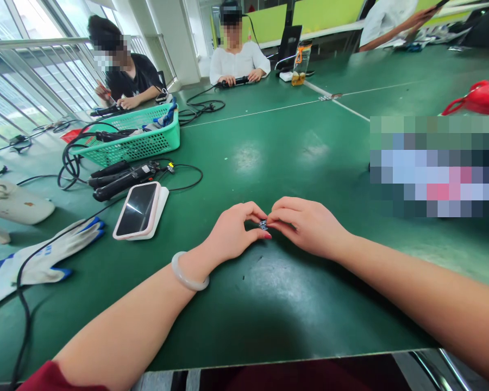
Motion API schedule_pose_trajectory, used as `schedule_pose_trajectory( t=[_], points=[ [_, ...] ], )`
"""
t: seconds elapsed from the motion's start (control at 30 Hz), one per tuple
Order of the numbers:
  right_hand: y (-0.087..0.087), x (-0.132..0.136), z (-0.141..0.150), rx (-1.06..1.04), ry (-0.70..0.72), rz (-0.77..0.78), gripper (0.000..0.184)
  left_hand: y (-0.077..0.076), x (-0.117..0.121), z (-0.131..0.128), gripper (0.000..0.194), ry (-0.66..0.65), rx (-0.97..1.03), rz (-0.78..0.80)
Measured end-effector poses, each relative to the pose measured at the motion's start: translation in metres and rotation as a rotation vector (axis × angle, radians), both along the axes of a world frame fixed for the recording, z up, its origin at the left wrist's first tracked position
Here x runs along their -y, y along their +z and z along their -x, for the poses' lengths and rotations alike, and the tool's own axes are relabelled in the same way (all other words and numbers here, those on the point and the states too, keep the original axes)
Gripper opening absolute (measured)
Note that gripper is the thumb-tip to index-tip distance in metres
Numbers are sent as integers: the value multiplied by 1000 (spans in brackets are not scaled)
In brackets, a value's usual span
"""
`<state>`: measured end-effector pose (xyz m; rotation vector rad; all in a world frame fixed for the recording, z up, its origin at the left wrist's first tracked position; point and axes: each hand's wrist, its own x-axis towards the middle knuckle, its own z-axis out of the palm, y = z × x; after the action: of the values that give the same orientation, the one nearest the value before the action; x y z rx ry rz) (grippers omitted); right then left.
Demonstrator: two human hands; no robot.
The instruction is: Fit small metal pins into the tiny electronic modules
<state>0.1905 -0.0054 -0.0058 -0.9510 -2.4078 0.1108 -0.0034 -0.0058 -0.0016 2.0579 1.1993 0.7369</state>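
Note:
Between the fingertips of both hands is a small shiny silvery piece, too small to make out its kind. My left hand pinches it between thumb and fingers, and a pale bangle circles that wrist. From the other side, my right hand meets the piece with thumb and fingers pressed together. Both hands are low over the green table, near its front edge. Left of my left hand, a phone in a pink case rests on a white object.
A green basket of cables and tools stands at the left. By it lie black corded tools and a blue-and-white glove. A bottle stands at the back, a red bag at the right. Several people sit around the table.

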Motion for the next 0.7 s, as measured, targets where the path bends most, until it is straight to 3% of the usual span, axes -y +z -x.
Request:
schedule_pose_trajectory(
  t=[0.17, 0.37, 0.6, 0.7],
  points=[
    [3, -1, -4, -24, -16, 30, 20, 0, -3, 1, 21, 57, 30, 10],
    [3, -9, -11, 97, -223, 321, 19, -2, -5, 3, 18, 188, 92, 94],
    [-1, -11, -11, 170, -213, 425, 14, -8, -6, 0, 25, 94, 263, 301],
    [0, -10, -11, 147, -153, 406, 14, -6, -6, 1, 24, 85, 230, 266]
  ],
)
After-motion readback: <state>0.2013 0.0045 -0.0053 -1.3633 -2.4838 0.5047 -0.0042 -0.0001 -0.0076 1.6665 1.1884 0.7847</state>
